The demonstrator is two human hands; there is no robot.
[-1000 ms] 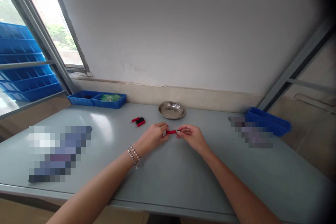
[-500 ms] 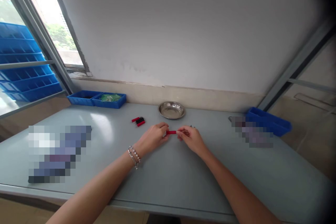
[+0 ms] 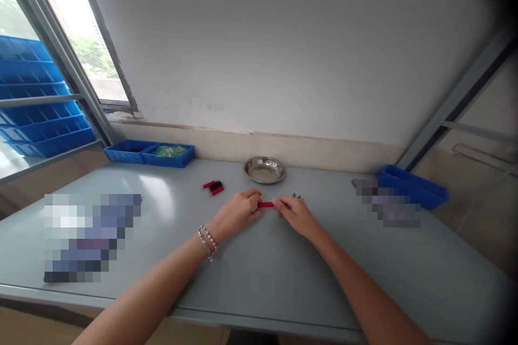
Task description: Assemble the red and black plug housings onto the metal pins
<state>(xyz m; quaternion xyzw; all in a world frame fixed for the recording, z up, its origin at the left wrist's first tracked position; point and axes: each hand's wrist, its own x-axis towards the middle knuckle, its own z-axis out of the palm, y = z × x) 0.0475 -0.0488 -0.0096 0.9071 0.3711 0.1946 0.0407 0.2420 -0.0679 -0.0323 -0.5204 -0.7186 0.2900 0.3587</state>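
Left hand [image 3: 245,206] and right hand [image 3: 294,212] were both pinched closed on a red tube [image 3: 265,205], one at each end, a metal bowl [image 3: 264,171] beyond them on the desk [image 3: 259,275]!

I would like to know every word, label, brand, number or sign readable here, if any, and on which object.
No text is readable in this view.
Red piece between the left hand and right hand: too small to read any marking.
Metal dish: no lettering visible.
Pixelated left item and pixelated right item: any text is hidden.
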